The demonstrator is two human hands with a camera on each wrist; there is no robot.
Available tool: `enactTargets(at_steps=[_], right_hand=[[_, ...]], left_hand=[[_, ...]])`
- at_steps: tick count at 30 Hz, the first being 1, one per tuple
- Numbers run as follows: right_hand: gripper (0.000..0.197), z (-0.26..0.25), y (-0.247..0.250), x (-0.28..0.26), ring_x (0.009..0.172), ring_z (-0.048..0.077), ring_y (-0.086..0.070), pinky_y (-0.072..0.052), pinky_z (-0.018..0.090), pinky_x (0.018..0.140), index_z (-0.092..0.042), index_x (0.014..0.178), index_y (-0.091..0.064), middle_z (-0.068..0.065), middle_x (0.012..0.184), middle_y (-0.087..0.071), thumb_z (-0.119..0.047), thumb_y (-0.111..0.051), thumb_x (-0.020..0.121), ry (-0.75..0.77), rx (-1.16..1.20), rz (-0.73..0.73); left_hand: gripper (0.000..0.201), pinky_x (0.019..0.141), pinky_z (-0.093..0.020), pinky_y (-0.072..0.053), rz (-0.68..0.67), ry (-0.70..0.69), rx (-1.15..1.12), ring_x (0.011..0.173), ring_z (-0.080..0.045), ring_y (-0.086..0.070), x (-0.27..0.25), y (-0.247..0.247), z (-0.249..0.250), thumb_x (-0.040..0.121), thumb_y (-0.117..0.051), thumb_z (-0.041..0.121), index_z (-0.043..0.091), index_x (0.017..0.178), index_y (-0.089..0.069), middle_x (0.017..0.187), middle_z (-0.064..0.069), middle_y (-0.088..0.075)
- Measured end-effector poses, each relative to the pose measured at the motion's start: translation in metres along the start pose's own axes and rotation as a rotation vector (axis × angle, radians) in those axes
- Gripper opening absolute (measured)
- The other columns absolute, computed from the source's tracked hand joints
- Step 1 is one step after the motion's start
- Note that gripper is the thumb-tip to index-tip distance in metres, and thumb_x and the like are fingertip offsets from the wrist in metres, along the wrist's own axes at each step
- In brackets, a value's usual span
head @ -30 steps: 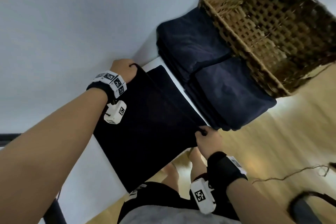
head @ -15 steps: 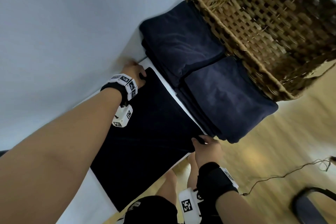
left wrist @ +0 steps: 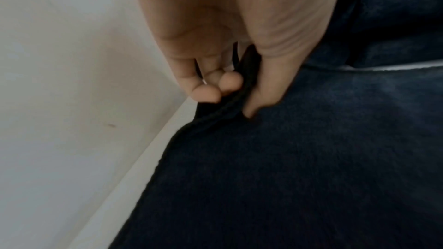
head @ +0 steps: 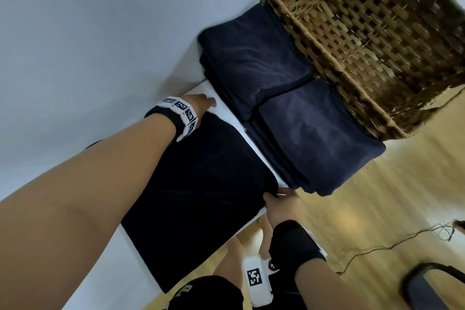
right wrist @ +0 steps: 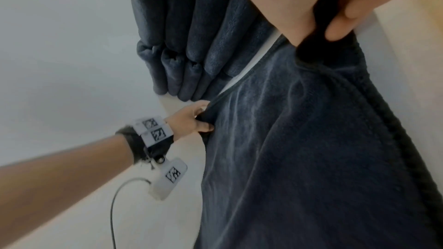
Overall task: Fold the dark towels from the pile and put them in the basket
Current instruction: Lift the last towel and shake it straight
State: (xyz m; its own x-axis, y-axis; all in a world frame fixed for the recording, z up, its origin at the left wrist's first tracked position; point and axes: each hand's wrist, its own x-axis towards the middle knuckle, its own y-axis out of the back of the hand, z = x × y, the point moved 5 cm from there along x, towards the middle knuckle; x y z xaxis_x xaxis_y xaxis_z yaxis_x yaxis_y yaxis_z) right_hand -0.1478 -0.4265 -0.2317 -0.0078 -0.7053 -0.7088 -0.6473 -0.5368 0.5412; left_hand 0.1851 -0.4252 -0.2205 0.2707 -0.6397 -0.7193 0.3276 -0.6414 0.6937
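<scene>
A dark towel (head: 201,184) lies spread on the white table (head: 227,106), one end hanging over the near edge. My left hand (head: 201,104) pinches its far corner by the wall, thumb on top of the cloth (left wrist: 239,101). My right hand (head: 281,206) pinches the near right corner (right wrist: 321,31) at the table's edge. To the right sits the pile of dark towels (head: 276,98), folded and stacked in two heaps. Behind the pile stands the woven wicker basket (head: 314,40); no towel shows inside it.
A pale wall (head: 88,45) runs along the table's far side. A thin black cable (head: 392,241) trails over the wooden floor (head: 377,196) at the right. A dark chair (head: 435,284) sits at the lower right. My bare legs are below the table edge.
Both hands, each holding a corner, have drawn the towel's edge toward the pile and lowered it onto the table. The view has swung closer to the pile and basket.
</scene>
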Motion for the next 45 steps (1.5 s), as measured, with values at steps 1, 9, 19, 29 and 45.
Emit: enactTargets(at_steps=[1, 9, 19, 29, 45], right_hand=[[0.006, -0.001, -0.002, -0.002, 0.077, 0.026, -0.063, -0.046, 0.027, 0.062, -0.015, 0.089, -0.063, 0.004, 0.076, -0.067, -0.017, -0.065, 0.084, 0.033, -0.057, -0.024], [0.009, -0.022, 0.017, -0.03, 0.085, 0.027, -0.064, -0.047, 0.029, 0.069, -0.011, 0.09, -0.064, 0.007, 0.087, -0.069, -0.018, -0.068, 0.085, 0.285, -0.099, -0.011], [0.021, -0.097, 0.053, -0.092, 0.064, 0.009, -0.054, -0.049, 0.02, 0.068, -0.018, 0.108, -0.068, -0.007, 0.07, -0.055, -0.013, -0.071, 0.087, 0.795, -0.239, -0.058], [0.015, -0.18, 0.092, -0.156, 0.071, -0.003, -0.059, -0.037, 0.006, 0.063, -0.014, 0.074, -0.065, -0.012, 0.072, -0.065, -0.019, -0.077, 0.081, 1.082, -0.041, -0.138], [0.007, -0.283, 0.174, -0.306, 0.088, 0.003, -0.064, -0.047, 0.02, 0.085, -0.033, 0.091, -0.07, -0.019, 0.089, -0.069, -0.028, -0.068, 0.088, 1.471, 0.271, -0.229]], left_hand=[[0.074, 0.085, -0.034, -0.051, -0.017, 0.025, 0.045, 0.111, -0.029, -0.056, -0.002, 0.0, -0.002, 0.077, -0.073, 0.007, 0.021, 0.141, -0.038, 0.132, -0.007, -0.044], [0.021, 0.062, -0.034, -0.044, 0.341, 0.066, -0.043, 0.079, -0.029, -0.054, -0.055, 0.008, -0.026, 0.08, -0.063, 0.004, 0.006, 0.096, -0.05, 0.103, -0.013, -0.053], [0.022, 0.08, -0.028, -0.04, 0.517, 0.166, -0.458, 0.093, -0.03, -0.059, -0.203, 0.003, -0.066, 0.085, -0.062, 0.008, 0.017, 0.104, -0.07, 0.093, -0.009, -0.057], [0.021, 0.058, -0.014, -0.048, 0.733, 0.48, -0.818, 0.069, -0.011, -0.065, -0.386, -0.004, -0.084, 0.07, -0.082, 0.01, 0.021, 0.069, -0.063, 0.077, 0.003, -0.066], [0.012, 0.065, -0.012, -0.055, 1.52, 0.396, -1.202, 0.065, -0.005, -0.07, -0.588, 0.027, -0.054, 0.08, -0.076, 0.01, 0.017, 0.085, -0.068, 0.075, -0.001, -0.074]])
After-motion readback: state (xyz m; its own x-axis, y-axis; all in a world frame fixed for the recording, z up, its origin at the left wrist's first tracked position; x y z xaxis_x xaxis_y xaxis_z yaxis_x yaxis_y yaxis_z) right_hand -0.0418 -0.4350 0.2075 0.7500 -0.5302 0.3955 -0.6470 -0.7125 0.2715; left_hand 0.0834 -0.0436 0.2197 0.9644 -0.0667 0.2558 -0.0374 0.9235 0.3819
